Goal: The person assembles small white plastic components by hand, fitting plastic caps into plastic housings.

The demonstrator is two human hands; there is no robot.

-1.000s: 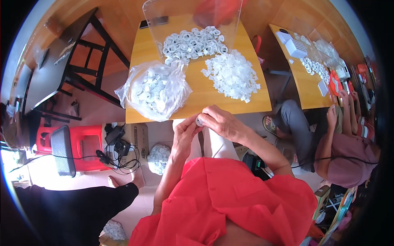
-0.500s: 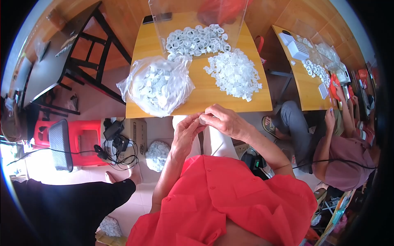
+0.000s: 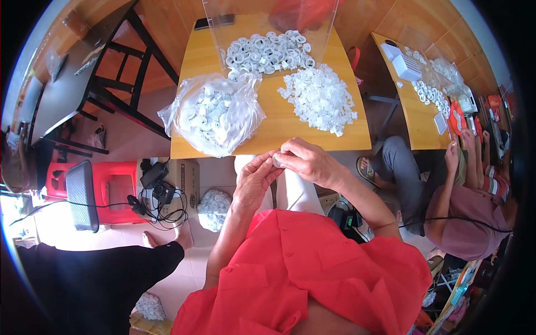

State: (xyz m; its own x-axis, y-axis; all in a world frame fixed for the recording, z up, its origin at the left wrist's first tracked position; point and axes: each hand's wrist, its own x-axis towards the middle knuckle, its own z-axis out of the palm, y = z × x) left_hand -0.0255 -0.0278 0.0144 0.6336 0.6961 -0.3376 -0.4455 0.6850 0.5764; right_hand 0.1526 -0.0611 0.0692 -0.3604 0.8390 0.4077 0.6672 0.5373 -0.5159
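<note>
Pinched together, my left grip (image 3: 252, 181) and right grip (image 3: 311, 163) hold a white part (image 3: 276, 161) between them, seemingly mid-handling, so next likely needs a steady hold, bag (image 3: 251, 118) ahead-left, chips (image 3: 325, 100) ahead-right.

Smooth yellow wood-look table (image 3: 273, 128) here, catching a soft sheen! On it, a crinkled, clear plastic bag (image 3: 252, 120), all glossy folds; then a heap of white, ring-shaped parts (image 3: 268, 53), smooth hard plastic by the look, and translucent white plastic-looking chips (image 3: 321, 100), frosted. Behind, a clear, glossy plastic-looking sheet (image 3: 251, 23). Below, matt, creased red cloth shirt (image 3: 324, 251), shiny red plastic stool (image 3: 117, 170), dull brown cardboard box (image 3: 190, 180)!
</note>
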